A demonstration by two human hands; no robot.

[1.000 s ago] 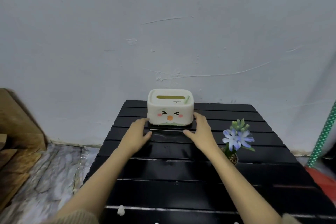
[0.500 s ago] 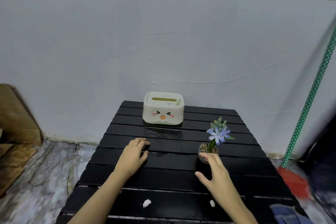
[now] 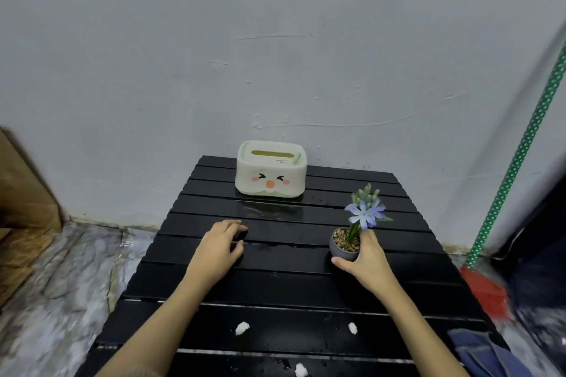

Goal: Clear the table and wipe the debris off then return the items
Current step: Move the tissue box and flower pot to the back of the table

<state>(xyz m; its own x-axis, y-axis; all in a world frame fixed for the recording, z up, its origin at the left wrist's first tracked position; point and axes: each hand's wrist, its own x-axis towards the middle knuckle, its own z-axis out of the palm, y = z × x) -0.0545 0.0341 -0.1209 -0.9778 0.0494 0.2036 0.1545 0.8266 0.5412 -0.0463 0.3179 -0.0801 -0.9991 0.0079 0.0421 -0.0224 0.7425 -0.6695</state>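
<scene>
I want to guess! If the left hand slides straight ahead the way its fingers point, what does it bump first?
Probably the tissue box. The left hand points up and slightly right across bare table slats toward it.

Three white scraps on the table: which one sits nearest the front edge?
The middle scrap, at the bottom of the view. The left scrap and right scrap lie a slat farther back on the table.

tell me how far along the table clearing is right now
Early on. Done: nothing looks cleared; the tissue box stands at the far edge of the black table. In hand: the right hand wraps the small flower pot, which looks to be resting on the slats; the left hand rests empty on the table. Left: removing both items, wiping off the white debris bits near the front, returning everything.
</scene>
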